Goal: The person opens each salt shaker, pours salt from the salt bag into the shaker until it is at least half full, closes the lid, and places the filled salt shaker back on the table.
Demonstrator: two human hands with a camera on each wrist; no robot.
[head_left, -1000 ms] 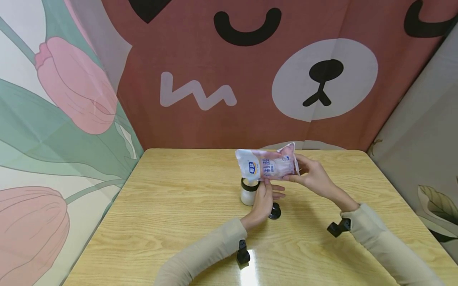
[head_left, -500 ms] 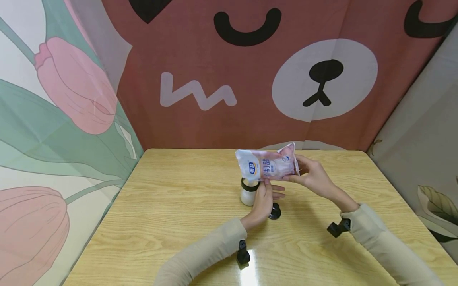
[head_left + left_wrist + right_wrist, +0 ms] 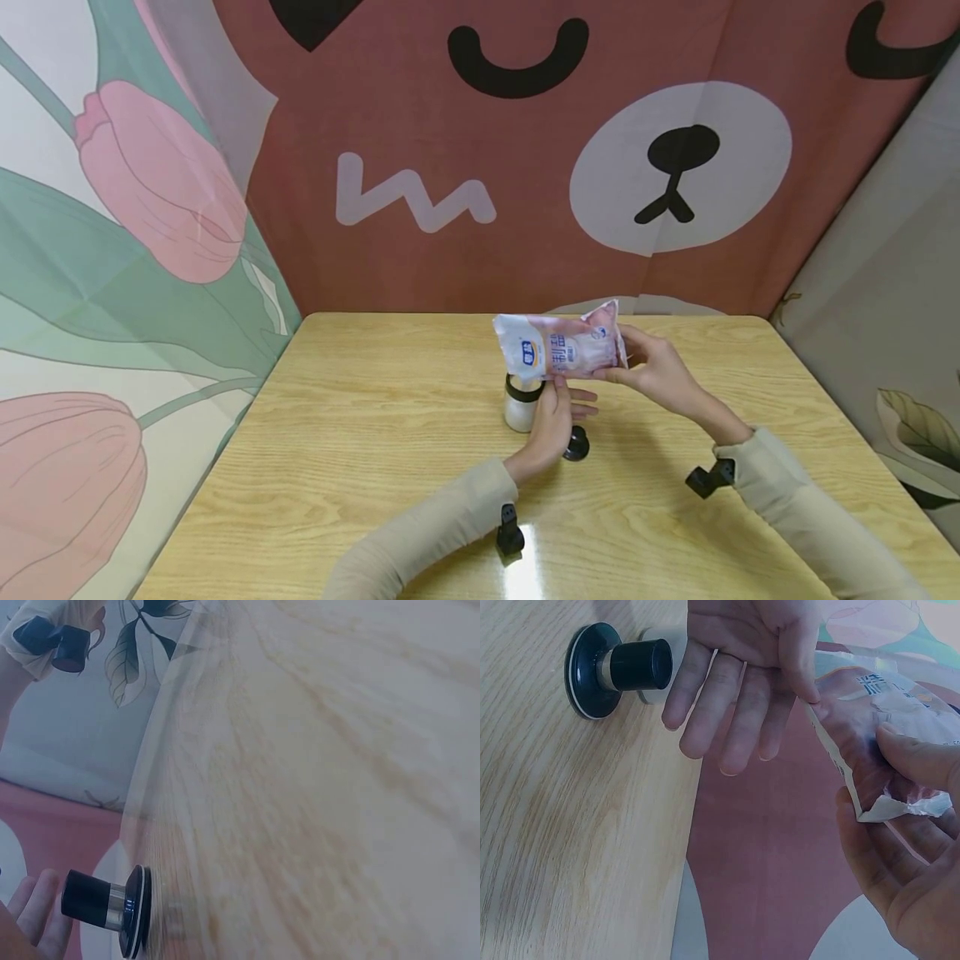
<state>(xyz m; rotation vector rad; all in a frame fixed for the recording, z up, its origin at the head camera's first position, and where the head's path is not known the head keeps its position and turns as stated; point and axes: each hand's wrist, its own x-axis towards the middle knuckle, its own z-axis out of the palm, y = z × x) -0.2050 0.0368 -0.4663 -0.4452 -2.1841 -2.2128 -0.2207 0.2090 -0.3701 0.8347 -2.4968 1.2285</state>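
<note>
Two beige sleeves (image 3: 442, 521) reach in from your near side, each with a black wrist camera (image 3: 510, 537). Your left grip (image 3: 553, 427) is spread wide, fingers straight, holding nothing; its thumb touches the low edge of the pink-and-white bag (image 3: 570, 346). Black lid (image 3: 576, 444) sits knob up on the tabletop (image 3: 360, 442), just right of that grip, partly hidden behind it. Pale jar (image 3: 520, 414) with a black rim stands upright, left of the lid and farther off. Your right grip (image 3: 660, 373) pinches the bag's right end, thumb on one side, fingers on the other. Bag is off the tabletop, its left end over the jar mouth; can't tell if they touch. Far side: red-brown bear-print backdrop (image 3: 420, 275).
</note>
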